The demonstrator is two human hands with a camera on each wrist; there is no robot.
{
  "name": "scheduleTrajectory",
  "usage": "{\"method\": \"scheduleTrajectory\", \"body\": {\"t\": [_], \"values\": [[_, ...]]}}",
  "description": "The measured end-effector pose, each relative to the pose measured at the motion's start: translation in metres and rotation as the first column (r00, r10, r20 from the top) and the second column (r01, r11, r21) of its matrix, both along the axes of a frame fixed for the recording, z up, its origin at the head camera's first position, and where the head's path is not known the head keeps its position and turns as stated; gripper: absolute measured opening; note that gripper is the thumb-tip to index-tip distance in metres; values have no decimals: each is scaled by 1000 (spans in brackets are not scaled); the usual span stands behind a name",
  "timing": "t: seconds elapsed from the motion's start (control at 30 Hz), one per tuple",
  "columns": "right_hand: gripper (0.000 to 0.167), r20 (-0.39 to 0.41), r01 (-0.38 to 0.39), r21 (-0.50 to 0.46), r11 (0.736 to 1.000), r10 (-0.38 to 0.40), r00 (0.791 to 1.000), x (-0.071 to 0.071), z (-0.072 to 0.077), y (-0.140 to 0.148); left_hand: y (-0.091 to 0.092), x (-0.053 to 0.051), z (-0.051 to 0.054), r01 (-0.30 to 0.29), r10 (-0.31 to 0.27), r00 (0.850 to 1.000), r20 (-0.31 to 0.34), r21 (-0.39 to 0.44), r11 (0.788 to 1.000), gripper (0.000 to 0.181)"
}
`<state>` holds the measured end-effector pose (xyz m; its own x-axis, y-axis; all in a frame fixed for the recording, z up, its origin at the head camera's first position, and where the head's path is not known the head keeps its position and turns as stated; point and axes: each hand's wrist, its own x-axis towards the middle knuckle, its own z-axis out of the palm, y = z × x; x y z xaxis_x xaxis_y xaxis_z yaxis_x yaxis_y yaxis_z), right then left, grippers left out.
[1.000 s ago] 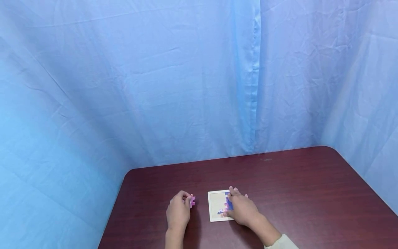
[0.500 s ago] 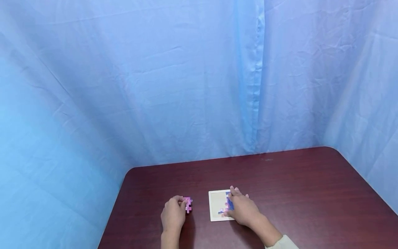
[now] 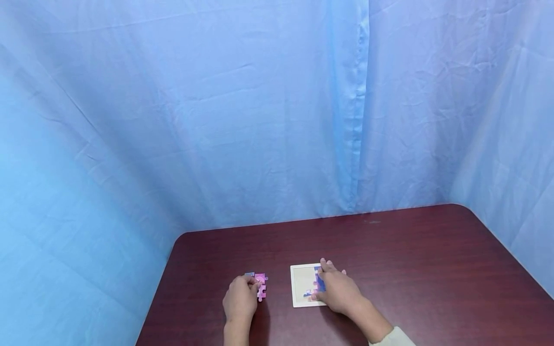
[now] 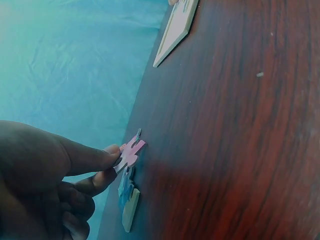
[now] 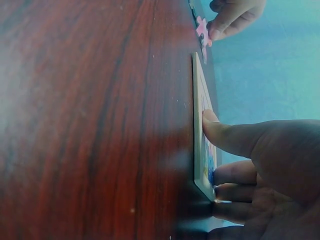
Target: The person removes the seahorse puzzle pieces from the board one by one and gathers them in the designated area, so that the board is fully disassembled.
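Note:
My left hand (image 3: 240,299) pinches a pink jigsaw piece (image 4: 131,152) between thumb and forefinger, tilted just above the table. Another pink jigsaw piece (image 3: 260,277) lies right by its fingertips, and a blue piece (image 3: 249,274) shows partly behind the hand. To the right sits a square, pale puzzle tray (image 3: 292,288), with blue, purple and pink pieces fitted along its right side. My right hand (image 3: 339,290) rests on that side, its thumb on the tray's face and its fingers extended over the right edge. It covers some of the fitted pieces.
Both hands work over a dark red wooden table (image 3: 389,259) with rounded far corners. Blue cloth curtains (image 3: 259,120) hang behind and along its sides. Below the held piece, the left wrist view shows a loose piece with a pale wooden edge (image 4: 130,212).
My left hand has moved left and slightly toward me, away from the tray, with a pink jigsaw piece in its fingers. A blue piece has come into sight behind it. My right hand has stayed put.

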<state>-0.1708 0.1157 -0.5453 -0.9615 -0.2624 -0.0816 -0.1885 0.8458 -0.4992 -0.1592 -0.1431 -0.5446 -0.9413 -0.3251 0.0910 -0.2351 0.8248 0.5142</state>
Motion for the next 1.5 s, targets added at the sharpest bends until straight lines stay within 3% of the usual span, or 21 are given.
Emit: {"method": "scheduleTrajectory", "body": {"t": [0.6,0.83,1.0,1.33,1.5], "values": [[73,-1,-1,-4,1000,1,1000,0,-1,0,-1,-4,-2,-47,48,999,18,-19,999,4],[58,9,-45,-15,999,45,999,-1,1,3,0,-4,-1,-56,56,998,20,-17,998,5],[49,42,-75,-31,997,76,996,-1,4,8,3,-2,0,-23,22,1000,4,10,1000,7],[49,49,-74,-31,997,75,996,-4,6,9,23,1,-3,48,-46,996,-73,27,998,5],[49,27,-78,-16,997,79,997,-6,4,9,36,2,-5,167,-165,979,-123,4,986,10]]}}
